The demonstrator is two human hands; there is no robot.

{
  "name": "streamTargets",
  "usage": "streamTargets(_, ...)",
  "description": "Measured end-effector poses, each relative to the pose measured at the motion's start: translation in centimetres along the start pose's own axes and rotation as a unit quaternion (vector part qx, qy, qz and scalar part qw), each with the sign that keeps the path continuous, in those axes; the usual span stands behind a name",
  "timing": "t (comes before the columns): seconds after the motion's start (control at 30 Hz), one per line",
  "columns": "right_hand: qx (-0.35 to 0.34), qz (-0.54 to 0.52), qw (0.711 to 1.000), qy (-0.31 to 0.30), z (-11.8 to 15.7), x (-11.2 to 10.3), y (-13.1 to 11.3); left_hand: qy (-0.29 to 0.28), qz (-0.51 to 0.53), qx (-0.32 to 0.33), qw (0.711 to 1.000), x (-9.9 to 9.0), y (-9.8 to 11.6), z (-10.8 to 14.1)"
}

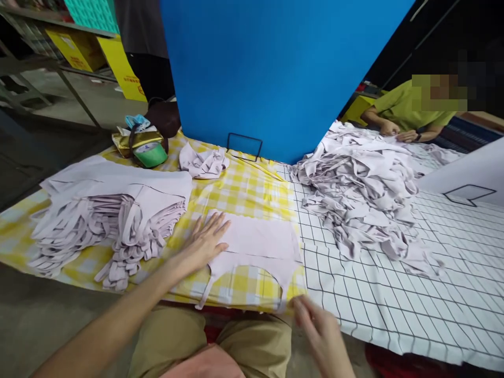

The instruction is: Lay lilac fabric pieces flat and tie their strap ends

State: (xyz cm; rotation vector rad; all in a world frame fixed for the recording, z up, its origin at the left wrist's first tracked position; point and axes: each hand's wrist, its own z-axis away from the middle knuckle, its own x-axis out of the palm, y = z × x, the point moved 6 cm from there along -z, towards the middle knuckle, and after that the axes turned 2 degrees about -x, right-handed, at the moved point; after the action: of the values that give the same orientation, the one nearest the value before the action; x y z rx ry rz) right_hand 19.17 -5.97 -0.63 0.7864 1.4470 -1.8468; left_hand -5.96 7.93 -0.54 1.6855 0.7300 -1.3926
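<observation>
- Khaki-clad legs (173,341) are showing just below the table's near edge.
- The right hand (317,320) is hovering at that edge beside the right strap (284,294), fingers curling; whether they are pinching the strap's tip, I cannot tell.
- The pale lilac top (255,239) is lying flat on the yellow-checked cloth (244,191), straps pointing toward the person.
- The left hand (207,239) is resting palm down on the top's left side, fingers spreading, gripping nothing.
- The fabric is looking light, soft and limp, probably wrinkling easily and sliding under a sharp tug; the narrow straps are seeming the likeliest to stretch, so the broad body's corners or the strap roots are offering the surer hold.
- To the left, a neat stack (98,181) of similar pieces is lying, straps hanging forward; to the right, a loose heap (362,184) is sprawling.
- Farther back, a blue panel (275,73) is standing, and a co-worker (405,105) is handling fabric behind the heap.
</observation>
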Motion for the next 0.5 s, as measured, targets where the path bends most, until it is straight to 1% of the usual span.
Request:
streamTargets(0.03, 0.037, -0.043, 0.996, -0.065, 1.8, 2.0, 0.5, -0.004, 0.012, 0.025, 1.000, 0.1, 1.7, -0.4)
streamTargets(0.07, 0.071, -0.079, 0.989, -0.104, 3.2, 3.8, 0.9, -0.011, 0.026, 0.051, 0.998, 0.3, 3.5, -0.8)
streamTargets(0.1, 0.096, -0.110, 0.984, -0.101, 4.1, 5.2, 1.3, -0.022, 0.040, 0.076, 0.996, 0.5, 5.4, -1.2)
streamTargets(0.13, 0.120, -0.142, 0.980, -0.075, 4.5, 6.1, 1.6, -0.034, 0.053, 0.099, 0.993, 0.8, 7.2, -1.5)
streamTargets(0.2, 0.148, -0.215, 0.965, -0.015, 4.4, 7.4, 1.9, -0.055, 0.073, 0.136, 0.987, 1.6, 10.3, -2.1)
streamTargets(0.23, 0.153, -0.259, 0.954, -0.002, 4.2, 7.8, 1.8, -0.063, 0.079, 0.145, 0.984, 2.0, 11.4, -2.3)
streamTargets(0.3, 0.149, -0.343, 0.927, -0.005, 3.8, 8.4, 1.4, -0.074, 0.087, 0.154, 0.981, 3.0, 12.8, -2.5)
streamTargets(0.37, 0.139, -0.393, 0.909, -0.002, 4.1, 8.3, 1.3, -0.073, 0.091, 0.154, 0.981, 3.8, 13.1, -2.5)
streamTargets(0.43, 0.141, -0.385, 0.911, 0.029, 5.4, 7.6, 2.1, -0.068, 0.090, 0.151, 0.982, 4.3, 13.0, -2.4)
streamTargets(0.5, 0.138, -0.327, 0.933, 0.062, 7.1, 6.7, 3.4, -0.065, 0.085, 0.146, 0.983, 4.4, 12.9, -2.2)
